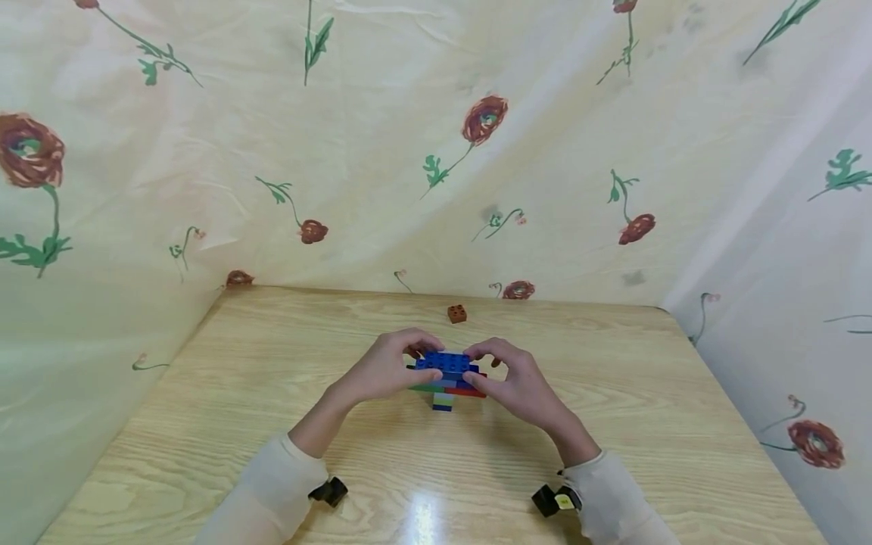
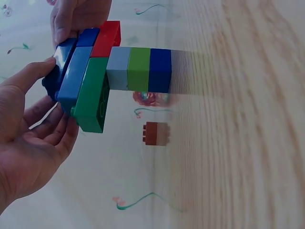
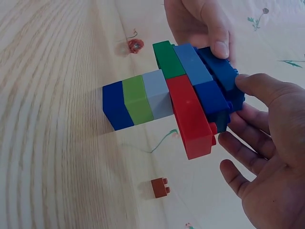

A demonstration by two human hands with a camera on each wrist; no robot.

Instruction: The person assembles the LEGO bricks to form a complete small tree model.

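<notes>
On the table stands a tower of building bricks, with a narrow stem of a dark blue brick point(image 3: 115, 106), a lime green brick point(image 3: 138, 98) and a pale blue-grey brick point(image 3: 157, 93). Above these, a green brick point(image 2: 91, 95) and a red brick point(image 2: 107, 40) spread sideways, with blue bricks point(image 3: 193, 64) over them. A long blue brick point(image 1: 453, 365) lies on top, slightly askew to the layer beneath. My left hand point(image 1: 393, 369) pinches its left end between thumb and fingers. At its right end, my right hand point(image 1: 519, 384) pinches it likewise.
A small brown brick point(image 1: 457, 313) lies on the wooden table point(image 1: 286, 333) behind the tower, near the back edge. Flower-patterned cloth point(image 1: 368, 151) hangs behind and at both sides of the table. Black wrist cameras point(image 1: 330, 492) sit on both sleeves.
</notes>
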